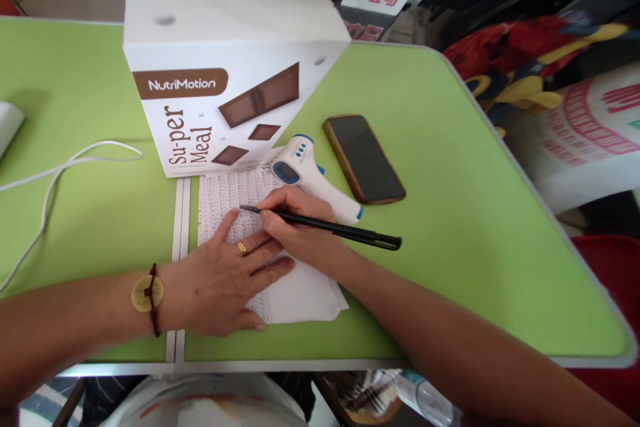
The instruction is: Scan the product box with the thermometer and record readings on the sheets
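Observation:
My left hand (230, 278) lies flat with its fingers spread on a sheet of paper (305, 290) covered in part with rows of handwriting. A gold ring and a red cord bracelet with a gold disc are on that hand and wrist. My right hand (305, 223) pinches a black pen (345, 229), its tip near my left index finger above the written lines. Right beside my right hand lies a white and blue infrared thermometer (316, 183), partly on the paper's upper edge. The NutriMotion box (210, 120) stands upright just beyond the paper.
A phone in a brown case (367, 159) lies right of the thermometer on the green table (465, 247). White cable (50, 197) curls at the left, near a white object (9, 121). Beyond the table's right edge is a large printed white sack (590, 133).

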Motion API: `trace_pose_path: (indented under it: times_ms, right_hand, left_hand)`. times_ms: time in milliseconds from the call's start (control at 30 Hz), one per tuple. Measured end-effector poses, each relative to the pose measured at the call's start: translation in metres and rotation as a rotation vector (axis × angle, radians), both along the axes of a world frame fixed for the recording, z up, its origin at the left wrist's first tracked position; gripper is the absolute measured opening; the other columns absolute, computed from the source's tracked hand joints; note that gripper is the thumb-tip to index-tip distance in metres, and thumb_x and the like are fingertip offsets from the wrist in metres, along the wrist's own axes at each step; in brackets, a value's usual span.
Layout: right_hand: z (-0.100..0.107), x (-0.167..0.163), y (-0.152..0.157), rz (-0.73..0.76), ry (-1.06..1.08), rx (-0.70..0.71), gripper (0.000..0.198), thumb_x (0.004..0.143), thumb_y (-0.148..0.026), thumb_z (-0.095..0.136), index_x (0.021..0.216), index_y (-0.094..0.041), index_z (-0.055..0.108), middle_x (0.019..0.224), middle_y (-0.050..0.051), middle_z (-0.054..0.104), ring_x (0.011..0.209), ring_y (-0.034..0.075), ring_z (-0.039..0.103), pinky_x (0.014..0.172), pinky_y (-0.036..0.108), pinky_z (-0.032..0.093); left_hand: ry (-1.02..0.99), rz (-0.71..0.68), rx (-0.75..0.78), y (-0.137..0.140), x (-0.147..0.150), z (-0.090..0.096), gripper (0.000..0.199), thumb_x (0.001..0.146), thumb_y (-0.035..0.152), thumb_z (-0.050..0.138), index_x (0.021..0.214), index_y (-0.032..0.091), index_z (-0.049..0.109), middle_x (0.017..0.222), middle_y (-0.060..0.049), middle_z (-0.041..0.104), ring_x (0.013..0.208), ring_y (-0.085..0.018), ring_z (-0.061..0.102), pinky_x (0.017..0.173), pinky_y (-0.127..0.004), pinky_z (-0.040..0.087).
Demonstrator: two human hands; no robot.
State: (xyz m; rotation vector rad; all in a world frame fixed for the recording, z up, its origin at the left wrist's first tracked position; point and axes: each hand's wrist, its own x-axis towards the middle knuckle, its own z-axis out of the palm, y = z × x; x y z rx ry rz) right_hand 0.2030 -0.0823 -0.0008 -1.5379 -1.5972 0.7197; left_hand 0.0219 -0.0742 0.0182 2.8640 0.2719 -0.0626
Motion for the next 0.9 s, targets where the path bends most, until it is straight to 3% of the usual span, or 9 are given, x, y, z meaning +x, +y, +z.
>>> trace_pose_path:
  times_ms: [900]
  right_hand:
    - [0.0007,0.0005,0.0011,-0.026,0.051,0.012,0.008,0.069,-0.026,0.051,0.066,-0.022,0.058,0.056,-0.002,0.06,0.051,0.013,0.055,0.047,0.024,0.045]
  left_hand:
    - [0.011,-0.002,0.007,0.0003,0.0001,0.0011,0.08,0.09,0.058,0.063,0.15,0.013,0.036,0.155,-0.014,0.035,0.146,-0.034,0.021,0.116,-0.068,0.016]
